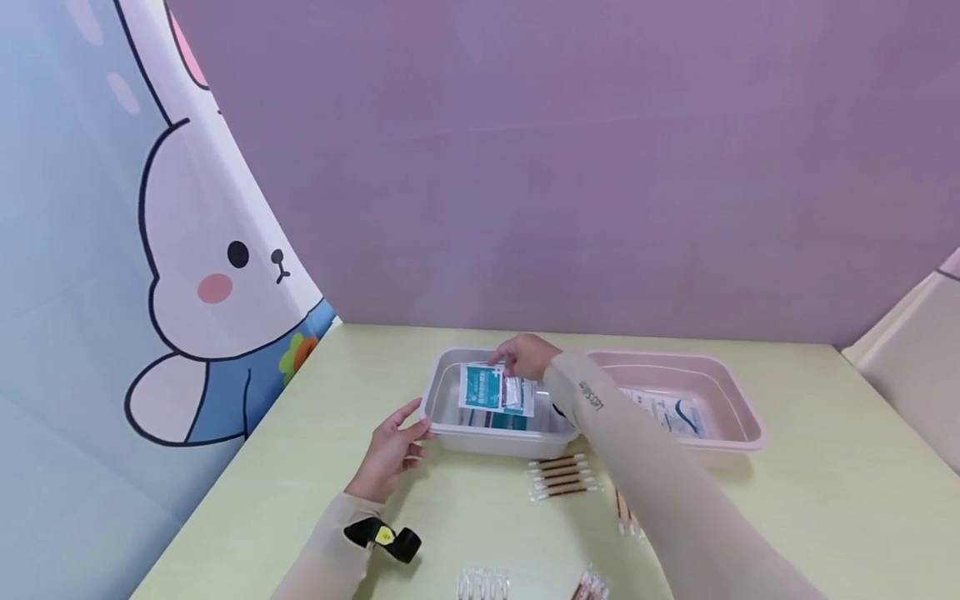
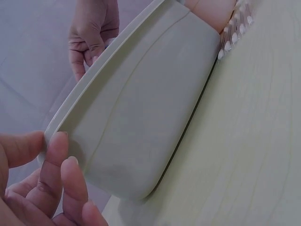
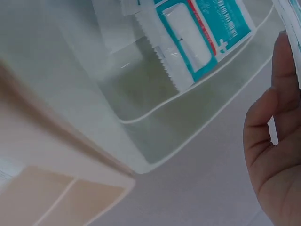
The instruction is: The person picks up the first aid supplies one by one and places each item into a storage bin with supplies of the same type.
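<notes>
A pale grey plastic bin point(image 1: 495, 442) stands near the back of the table. My left hand point(image 1: 390, 454) pinches its left front corner at the rim, thumb above and fingers below, as the left wrist view shows. Over the bin, my right hand point(image 1: 528, 357) holds a teal and white sachet point(image 1: 483, 387) by its upper edge. Beneath it, more teal and white sachets point(image 3: 225, 23) lie on the bin's floor, seen in the right wrist view. Only the edge of the held sachet point(image 3: 292, 33) shows there.
A pink bin point(image 1: 675, 362) holding white and blue packets point(image 1: 672, 414) stands right of the grey one, partly behind my right sleeve. In front lie brown-stick swabs point(image 1: 562, 477), more swabs point(image 1: 628, 515), white-tipped swabs point(image 1: 482, 583) and a brown bundle point(image 1: 591, 585). A purple backdrop point(image 1: 525, 167) rises behind the table.
</notes>
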`<state>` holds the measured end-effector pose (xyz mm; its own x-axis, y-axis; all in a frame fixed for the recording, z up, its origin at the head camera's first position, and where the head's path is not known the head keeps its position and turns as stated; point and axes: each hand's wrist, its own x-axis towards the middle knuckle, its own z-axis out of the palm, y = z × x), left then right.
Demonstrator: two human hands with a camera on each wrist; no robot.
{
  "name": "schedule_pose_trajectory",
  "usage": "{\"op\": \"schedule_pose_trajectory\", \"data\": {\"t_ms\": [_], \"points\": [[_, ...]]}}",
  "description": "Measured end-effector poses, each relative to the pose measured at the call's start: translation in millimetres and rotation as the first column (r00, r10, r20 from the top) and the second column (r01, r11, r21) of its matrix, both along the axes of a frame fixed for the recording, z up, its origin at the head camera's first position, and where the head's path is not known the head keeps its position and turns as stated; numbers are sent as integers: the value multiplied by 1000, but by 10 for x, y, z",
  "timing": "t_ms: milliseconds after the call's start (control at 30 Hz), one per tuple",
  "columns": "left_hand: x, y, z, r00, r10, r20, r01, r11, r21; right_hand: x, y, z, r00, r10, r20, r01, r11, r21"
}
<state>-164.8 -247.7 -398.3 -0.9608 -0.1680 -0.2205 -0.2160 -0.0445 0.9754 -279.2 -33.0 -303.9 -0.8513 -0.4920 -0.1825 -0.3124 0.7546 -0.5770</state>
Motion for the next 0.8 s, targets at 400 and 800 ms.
{"op": "schedule_pose_trajectory", "data": {"t_ms": [400,800], "points": [[-87,124,-7,998,-57,-14,57,998,24,-94,175,-121,998,-48,40,43,991,127],[-67,87,-74,993,-117,-6,117,993,-13,145,346,-23,1000,-18,-21,21,987,158]]}}
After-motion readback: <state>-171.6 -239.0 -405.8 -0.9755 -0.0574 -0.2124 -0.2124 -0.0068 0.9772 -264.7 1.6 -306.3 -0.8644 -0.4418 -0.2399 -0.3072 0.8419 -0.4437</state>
